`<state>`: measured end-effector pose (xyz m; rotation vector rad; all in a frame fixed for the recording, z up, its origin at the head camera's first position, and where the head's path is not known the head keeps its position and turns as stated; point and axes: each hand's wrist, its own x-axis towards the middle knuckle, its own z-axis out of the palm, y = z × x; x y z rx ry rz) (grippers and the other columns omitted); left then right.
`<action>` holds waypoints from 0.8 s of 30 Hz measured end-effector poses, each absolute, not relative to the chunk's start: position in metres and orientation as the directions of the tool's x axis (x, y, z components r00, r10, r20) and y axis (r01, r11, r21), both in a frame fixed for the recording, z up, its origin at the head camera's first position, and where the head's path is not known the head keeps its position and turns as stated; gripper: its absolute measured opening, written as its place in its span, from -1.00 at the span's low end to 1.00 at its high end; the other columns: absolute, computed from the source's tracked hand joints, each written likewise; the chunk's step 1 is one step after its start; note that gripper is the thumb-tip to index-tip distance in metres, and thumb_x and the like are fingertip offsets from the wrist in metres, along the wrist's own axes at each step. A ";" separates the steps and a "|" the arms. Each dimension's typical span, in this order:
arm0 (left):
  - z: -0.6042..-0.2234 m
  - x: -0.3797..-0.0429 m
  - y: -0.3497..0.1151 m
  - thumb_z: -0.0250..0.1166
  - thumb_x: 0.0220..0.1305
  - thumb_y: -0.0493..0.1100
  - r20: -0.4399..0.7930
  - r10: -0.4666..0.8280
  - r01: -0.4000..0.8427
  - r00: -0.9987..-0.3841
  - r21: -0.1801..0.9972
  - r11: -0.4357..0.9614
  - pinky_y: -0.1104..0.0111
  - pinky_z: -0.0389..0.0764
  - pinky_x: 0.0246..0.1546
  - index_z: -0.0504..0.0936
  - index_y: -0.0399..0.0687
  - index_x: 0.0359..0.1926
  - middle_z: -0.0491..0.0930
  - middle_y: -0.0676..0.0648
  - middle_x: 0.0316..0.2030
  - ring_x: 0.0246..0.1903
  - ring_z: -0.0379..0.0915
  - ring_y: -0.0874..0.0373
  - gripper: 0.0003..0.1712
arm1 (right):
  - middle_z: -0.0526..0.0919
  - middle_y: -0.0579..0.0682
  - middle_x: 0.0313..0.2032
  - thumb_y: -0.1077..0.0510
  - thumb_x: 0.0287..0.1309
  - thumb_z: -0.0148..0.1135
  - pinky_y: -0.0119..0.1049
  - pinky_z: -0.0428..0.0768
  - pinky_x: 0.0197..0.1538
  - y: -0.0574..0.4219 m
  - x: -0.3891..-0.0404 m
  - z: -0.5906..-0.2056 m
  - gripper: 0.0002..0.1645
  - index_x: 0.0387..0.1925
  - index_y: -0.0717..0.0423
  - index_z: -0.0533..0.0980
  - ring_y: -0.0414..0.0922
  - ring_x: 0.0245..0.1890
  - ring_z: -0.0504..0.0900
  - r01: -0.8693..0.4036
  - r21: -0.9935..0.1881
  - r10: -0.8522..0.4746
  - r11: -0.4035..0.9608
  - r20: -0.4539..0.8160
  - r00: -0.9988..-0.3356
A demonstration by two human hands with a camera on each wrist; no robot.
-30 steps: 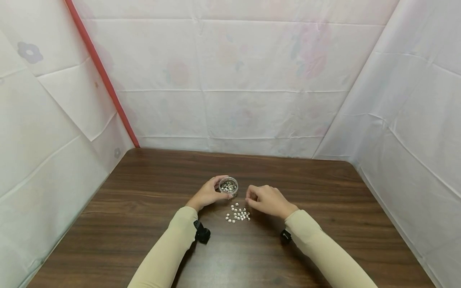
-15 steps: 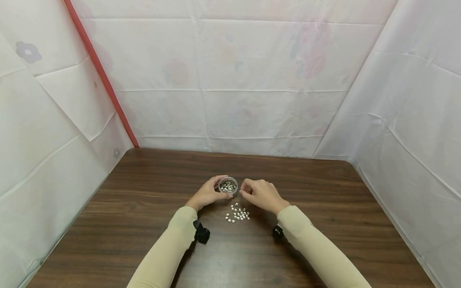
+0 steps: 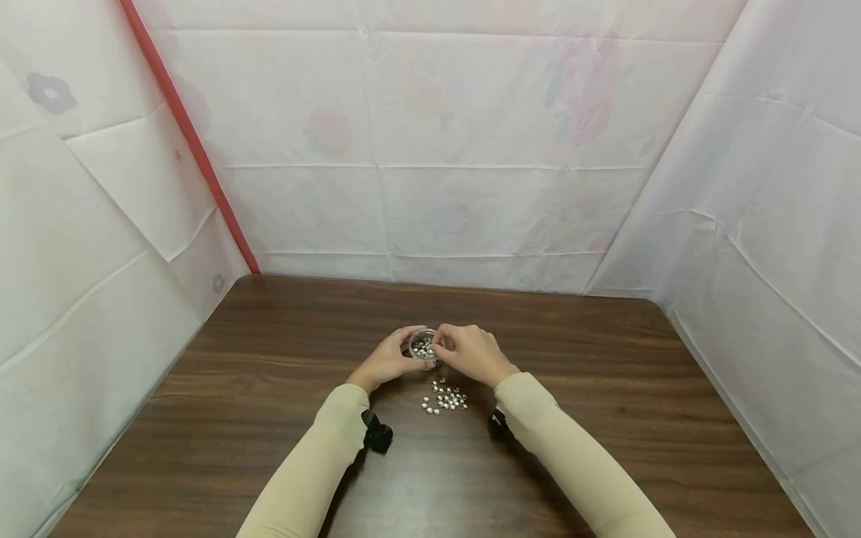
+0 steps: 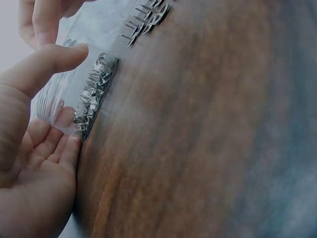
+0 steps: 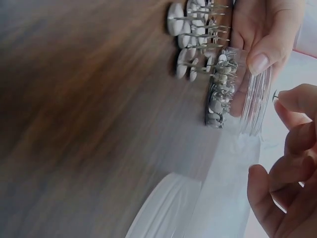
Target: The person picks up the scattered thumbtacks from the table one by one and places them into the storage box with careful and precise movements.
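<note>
A clear round jar (image 4: 64, 94) stands upright on the table, with a layer of silver thumbtacks (image 5: 221, 94) at its bottom. My left hand (image 3: 389, 362) grips its side, thumb at the near side and fingers behind. At the jar's mouth is my right hand (image 3: 476, 353), its thumb and index finger pinching a single thumbtack (image 5: 275, 95); the other fingers are loosely curled. Loose thumbtacks (image 3: 447, 400) lie on the table in front of the jar, many with points up. My right fingers cover part of the jar's opening in the head view.
The brown wooden table (image 3: 282, 388) reaches back to white floral cloth walls (image 3: 430, 149). In the right wrist view, a pale translucent rimmed piece (image 5: 171, 208), perhaps a lid, stands near the lower edge. Each wrist bears a small black camera.
My right hand has moved left from beside the jar to over its opening, pinching the thumbtack. My left hand and the jar have stayed in place.
</note>
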<state>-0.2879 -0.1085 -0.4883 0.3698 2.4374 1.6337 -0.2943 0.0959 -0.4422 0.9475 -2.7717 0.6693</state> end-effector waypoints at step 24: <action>-0.484 -0.285 -0.109 0.50 -0.12 0.09 -0.048 0.298 0.064 -0.953 0.933 0.353 -0.01 0.31 0.21 0.30 0.23 0.27 0.21 0.00 0.30 0.23 0.17 0.05 -0.11 | 0.43 -0.23 -0.76 -0.12 0.24 0.07 -0.42 0.18 -0.79 0.069 -0.307 -0.440 -0.79 -0.20 -0.20 0.56 -0.27 -0.85 0.25 -0.544 -0.296 -0.510 0.786 0.188 -0.839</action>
